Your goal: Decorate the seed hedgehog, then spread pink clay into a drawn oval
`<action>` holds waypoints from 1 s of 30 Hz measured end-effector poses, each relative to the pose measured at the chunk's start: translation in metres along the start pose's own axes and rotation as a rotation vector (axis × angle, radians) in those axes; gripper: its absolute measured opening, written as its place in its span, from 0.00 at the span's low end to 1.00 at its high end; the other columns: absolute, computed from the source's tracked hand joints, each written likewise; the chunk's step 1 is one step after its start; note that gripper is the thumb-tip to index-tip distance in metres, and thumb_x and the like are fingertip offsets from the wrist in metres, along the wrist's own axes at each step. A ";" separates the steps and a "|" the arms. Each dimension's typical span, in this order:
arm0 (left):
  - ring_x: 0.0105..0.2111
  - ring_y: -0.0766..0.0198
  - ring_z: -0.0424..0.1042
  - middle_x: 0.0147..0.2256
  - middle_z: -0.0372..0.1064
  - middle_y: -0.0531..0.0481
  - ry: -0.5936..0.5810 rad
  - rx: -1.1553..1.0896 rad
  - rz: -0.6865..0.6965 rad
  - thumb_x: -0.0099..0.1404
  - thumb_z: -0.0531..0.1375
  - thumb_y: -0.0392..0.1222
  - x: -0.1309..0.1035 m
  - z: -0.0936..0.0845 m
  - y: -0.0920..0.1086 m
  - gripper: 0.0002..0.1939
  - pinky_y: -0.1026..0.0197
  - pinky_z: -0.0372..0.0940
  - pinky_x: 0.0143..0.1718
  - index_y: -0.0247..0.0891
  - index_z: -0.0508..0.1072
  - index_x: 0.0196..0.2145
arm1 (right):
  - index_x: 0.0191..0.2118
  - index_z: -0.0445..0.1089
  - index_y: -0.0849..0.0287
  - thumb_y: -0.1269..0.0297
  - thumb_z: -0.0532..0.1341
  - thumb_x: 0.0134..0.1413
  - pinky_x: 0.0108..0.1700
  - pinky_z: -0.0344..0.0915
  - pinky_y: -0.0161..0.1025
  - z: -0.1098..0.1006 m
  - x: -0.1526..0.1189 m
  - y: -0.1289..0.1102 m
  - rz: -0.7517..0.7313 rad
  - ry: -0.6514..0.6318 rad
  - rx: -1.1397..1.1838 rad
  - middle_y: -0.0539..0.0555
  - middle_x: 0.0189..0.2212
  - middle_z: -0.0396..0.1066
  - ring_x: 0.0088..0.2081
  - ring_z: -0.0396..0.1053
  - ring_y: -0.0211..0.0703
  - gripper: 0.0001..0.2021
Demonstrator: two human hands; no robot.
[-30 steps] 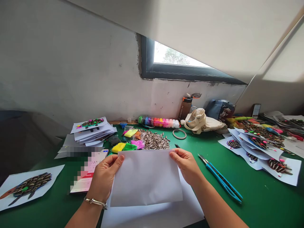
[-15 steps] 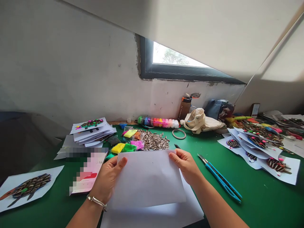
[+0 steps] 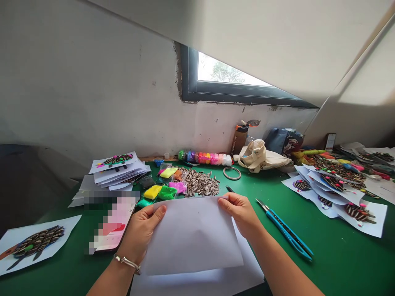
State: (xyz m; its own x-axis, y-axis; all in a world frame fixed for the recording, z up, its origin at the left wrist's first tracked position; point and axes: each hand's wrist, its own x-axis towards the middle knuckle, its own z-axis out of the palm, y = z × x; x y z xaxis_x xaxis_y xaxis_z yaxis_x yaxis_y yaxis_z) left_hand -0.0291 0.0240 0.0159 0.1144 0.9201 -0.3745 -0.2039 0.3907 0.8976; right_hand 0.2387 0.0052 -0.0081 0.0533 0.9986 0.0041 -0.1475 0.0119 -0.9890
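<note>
A blank sheet of white paper [image 3: 194, 238] is held up between my two hands. My left hand [image 3: 145, 224] pinches its upper left corner, thumb on the near face, with a silver bangle on the wrist. At the upper right corner my right hand [image 3: 239, 211] grips it the same way; the fingers behind the sheet are hidden. Beneath it, more white paper [image 3: 247, 269] lies on the green table [image 3: 339, 263]. Just beyond the sheet are a heap of striped sunflower seeds [image 3: 202, 183] and bagged coloured clay [image 3: 153, 192].
Right of my hand lies a blue craft knife [image 3: 286, 230], blade exposed. A phone [image 3: 111, 230] and a seed picture [image 3: 40, 242] are at left, before a paper stack [image 3: 120, 174]. A metal ring [image 3: 232, 173], bottle [image 3: 239, 139] and cloth bag [image 3: 254, 156] stand behind; more seed pictures [image 3: 336, 193] lie right.
The held sheet's lower edge has shifted slightly down and toward me. Both hands keep their grip on its upper corners, and the camera view has shifted very little.
</note>
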 end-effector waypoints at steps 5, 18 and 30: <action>0.22 0.58 0.74 0.24 0.75 0.51 0.002 0.032 -0.019 0.49 0.69 0.47 -0.001 0.001 0.001 0.20 0.59 0.68 0.22 0.37 0.73 0.38 | 0.24 0.63 0.60 0.52 0.66 0.46 0.22 0.47 0.31 0.001 -0.002 0.001 0.021 0.060 0.016 0.45 0.18 0.59 0.20 0.53 0.31 0.17; 0.52 0.47 0.65 0.50 0.69 0.44 0.274 0.946 0.773 0.58 0.58 0.58 0.001 -0.009 -0.005 0.26 0.46 0.61 0.52 0.40 0.71 0.49 | 0.26 0.64 0.61 0.52 0.60 0.53 0.26 0.47 0.33 -0.004 -0.001 0.001 -0.013 -0.152 -0.174 0.46 0.22 0.54 0.25 0.50 0.33 0.16; 0.38 0.54 0.72 0.38 0.76 0.49 -0.130 1.044 0.513 0.59 0.59 0.53 -0.019 0.008 -0.003 0.14 0.61 0.64 0.39 0.45 0.78 0.37 | 0.23 0.63 0.60 0.49 0.59 0.53 0.26 0.48 0.33 0.009 -0.006 -0.003 -0.051 -0.237 -0.362 0.47 0.21 0.54 0.25 0.50 0.35 0.18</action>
State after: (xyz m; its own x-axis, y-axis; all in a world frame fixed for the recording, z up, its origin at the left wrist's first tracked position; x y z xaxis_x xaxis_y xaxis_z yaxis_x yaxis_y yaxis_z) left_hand -0.0233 0.0049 0.0221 0.3621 0.9302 0.0595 0.6356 -0.2931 0.7142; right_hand 0.2297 -0.0007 -0.0034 -0.1833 0.9820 0.0459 0.2077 0.0843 -0.9745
